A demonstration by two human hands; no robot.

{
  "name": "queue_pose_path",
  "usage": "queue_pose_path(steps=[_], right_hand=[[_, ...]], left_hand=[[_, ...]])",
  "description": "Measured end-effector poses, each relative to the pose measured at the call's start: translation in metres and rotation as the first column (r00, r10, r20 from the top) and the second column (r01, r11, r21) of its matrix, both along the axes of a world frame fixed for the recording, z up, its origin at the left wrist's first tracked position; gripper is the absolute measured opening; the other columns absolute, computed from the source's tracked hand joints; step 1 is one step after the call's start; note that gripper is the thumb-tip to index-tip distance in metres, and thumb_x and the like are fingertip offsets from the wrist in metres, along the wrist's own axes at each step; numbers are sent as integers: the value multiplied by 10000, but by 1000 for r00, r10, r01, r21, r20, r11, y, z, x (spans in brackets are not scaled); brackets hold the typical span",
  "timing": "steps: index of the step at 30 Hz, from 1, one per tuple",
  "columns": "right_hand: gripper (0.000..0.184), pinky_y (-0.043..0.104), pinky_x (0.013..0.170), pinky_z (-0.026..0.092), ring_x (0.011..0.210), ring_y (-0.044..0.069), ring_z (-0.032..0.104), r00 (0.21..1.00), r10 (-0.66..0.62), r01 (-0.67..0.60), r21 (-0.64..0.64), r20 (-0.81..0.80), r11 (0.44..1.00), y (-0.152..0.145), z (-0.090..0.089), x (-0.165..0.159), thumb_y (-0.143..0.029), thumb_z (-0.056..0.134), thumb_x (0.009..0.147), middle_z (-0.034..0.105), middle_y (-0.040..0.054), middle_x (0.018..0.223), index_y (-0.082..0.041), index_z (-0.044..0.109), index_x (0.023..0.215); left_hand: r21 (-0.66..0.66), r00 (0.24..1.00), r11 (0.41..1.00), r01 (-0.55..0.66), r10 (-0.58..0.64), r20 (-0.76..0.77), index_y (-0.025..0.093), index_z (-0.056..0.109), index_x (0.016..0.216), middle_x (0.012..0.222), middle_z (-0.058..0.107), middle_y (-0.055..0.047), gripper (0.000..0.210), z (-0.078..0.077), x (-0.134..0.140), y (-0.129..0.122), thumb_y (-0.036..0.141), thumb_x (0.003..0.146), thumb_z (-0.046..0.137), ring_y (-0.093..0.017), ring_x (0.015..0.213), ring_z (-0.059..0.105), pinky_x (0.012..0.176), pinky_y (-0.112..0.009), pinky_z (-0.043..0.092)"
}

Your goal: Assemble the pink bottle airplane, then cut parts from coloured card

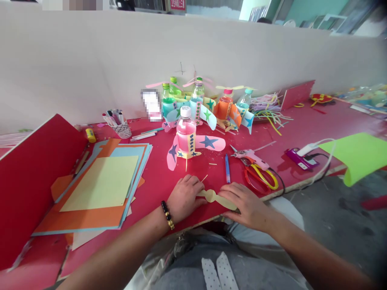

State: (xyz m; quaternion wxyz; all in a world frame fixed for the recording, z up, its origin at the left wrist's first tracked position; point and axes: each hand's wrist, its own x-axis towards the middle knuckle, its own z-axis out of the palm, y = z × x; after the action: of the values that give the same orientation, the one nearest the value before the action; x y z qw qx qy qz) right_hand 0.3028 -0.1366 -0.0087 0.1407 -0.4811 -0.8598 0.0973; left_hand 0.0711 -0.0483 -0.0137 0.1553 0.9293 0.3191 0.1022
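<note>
- Left grip (185, 198) is closed, fingers curled over one end of a pale yellow paper propeller (211, 196).
- Right grip (246, 205) pinches the other blade, thumb below and fingers above, nothing slack there!
- And the propeller lies crosswise between them, just over the near edge of the red surface (157, 177); its long axis runs left to right, the right end slanting nearer the body, the round middle facing up.
- Straight beyond it stands a pink bottle (182, 139), upright, white-capped, pink star-marked wings spread to its sides.
- Further back, a row of winged bottles (197, 99) lines up near the pale wall (90, 60).
- Over to the right: blue marker (227, 169), pink glue gun (250, 156) overlapping the scissors (260, 170), then a purple power strip (302, 160) and a lime-green sheet (363, 153) hanging past the edge.
- Left side now, coloured paper stacked (102, 181), a pen cup (122, 131) behind it.
- Grey floor (341, 209) shows lower right; a red sign (177, 4) peeks above the wall.
</note>
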Motion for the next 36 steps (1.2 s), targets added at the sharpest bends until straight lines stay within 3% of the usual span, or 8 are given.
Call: queue_pose_path(steps=[3,8,12,17,22,30,33,36], right_hand=[[470,504,942,479,1083,315,553,999,21,-21,-3,25,1000,2,1,-3,-283,701,786,615,153,1189,-143,579,1217],[334,422,899,513,1002,251,595,996,90,-90,-10,-14,996,-1,1,-1,-112,607,805,657,109,1097,-188,639,1128],[355,411,919,518,1006,238,616,996,78,-78,1,-50,997,-5,-3,5,-50,544,803,660,104,1126,-196,650,1108],[445,457,1010,477,1139,280,579,997,65,-67,-62,-33,996,-9,-4,11,-89,607,767,611,129,1255,-171,604,1204],[479,444,1013,480,1134,260,585,998,58,-60,-38,-35,998,-14,-9,12,-5,495,778,608,127,1246,-176,587,1216],[273,332,886,536,1024,203,633,955,-3,13,30,-298,999,-15,-12,10,-41,469,860,656,111,1091,-189,635,1019],[189,281,840,535,995,180,641,921,-47,46,-14,-388,999,-9,-7,10,-90,496,887,651,96,1075,-201,635,947],[131,265,816,527,982,175,642,885,-103,66,-97,-454,993,0,6,11,-128,526,885,642,90,1085,-205,631,901]], left_hand=[[-10,1000,1000,-10,10,6,199,607,980,1005,577,-43,269,-1,0,-1,408,819,661,-203,963,513,857,-361,436],[-19,1000,999,-30,30,-7,208,603,1003,1033,579,-43,247,1,-2,-11,363,822,665,-211,977,517,865,-368,441],[-34,1000,999,-17,17,-10,222,598,1043,1060,583,-41,291,4,-7,-23,385,813,670,-219,993,509,883,-382,433],[-45,999,999,-24,23,-38,217,601,1024,1059,584,-42,281,5,-11,-30,379,807,675,-224,991,505,874,-382,431],[-54,999,998,-23,20,-47,212,599,1008,1068,584,-41,321,5,-13,-38,407,776,705,-230,986,500,868,-381,430],[-74,998,995,-66,67,18,210,587,963,1029,592,-43,242,-3,-14,-51,372,806,675,-224,949,513,839,-377,440],[-94,994,993,-76,82,70,203,581,877,950,599,-34,69,-4,-13,-49,262,893,548,-198,899,528,827,-353,442],[-120,980,985,-121,138,145,204,569,864,916,609,-30,150,2,-14,-45,224,940,441,-182,864,546,816,-341,449]])
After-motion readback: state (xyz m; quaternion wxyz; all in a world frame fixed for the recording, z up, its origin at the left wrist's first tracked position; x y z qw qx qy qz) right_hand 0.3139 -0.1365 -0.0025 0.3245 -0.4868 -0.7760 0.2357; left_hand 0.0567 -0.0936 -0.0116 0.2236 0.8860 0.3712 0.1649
